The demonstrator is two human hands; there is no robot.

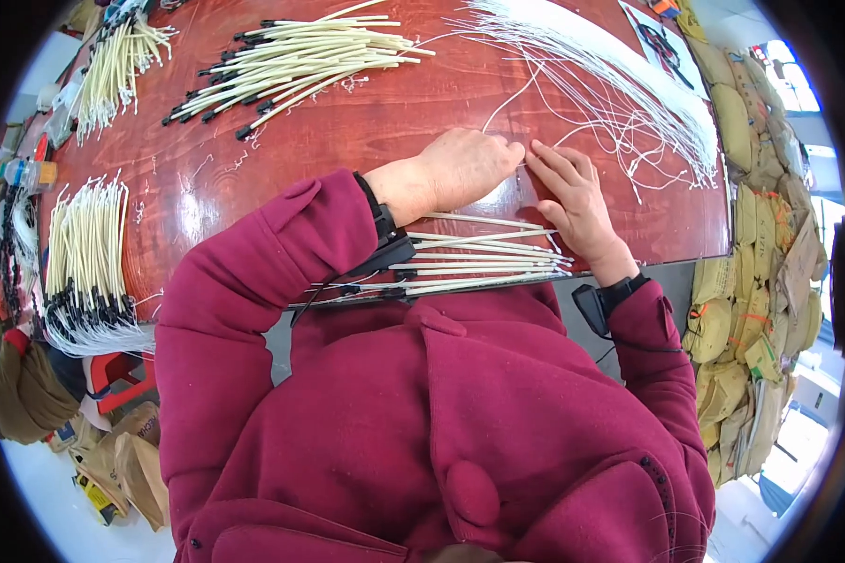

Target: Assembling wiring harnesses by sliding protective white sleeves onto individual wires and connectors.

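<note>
Over the middle of the red table, my left hand [469, 169] is closed in a pinch around a thin white cord [516, 98], which loops up and away from the fist. What lies between the fingertips is too small to make out. My right hand [577, 202] is beside it, fingers stretched toward the left thumb and its own thumb apart. Below the hands, along the near table edge, lie several pale yellow tubes with black ends [483, 255]. A large bundle of loose white cords [620, 84] spreads over the far right, some tangled near my right hand.
A pile of yellow tubes with black ends [300, 61] lies at the far middle of the red table [347, 131]. Bundles stand at the far left [122, 70] and near left [89, 235]. Brown sacks [746, 253] are stacked beyond the right edge; a red stool [122, 380] is at left.
</note>
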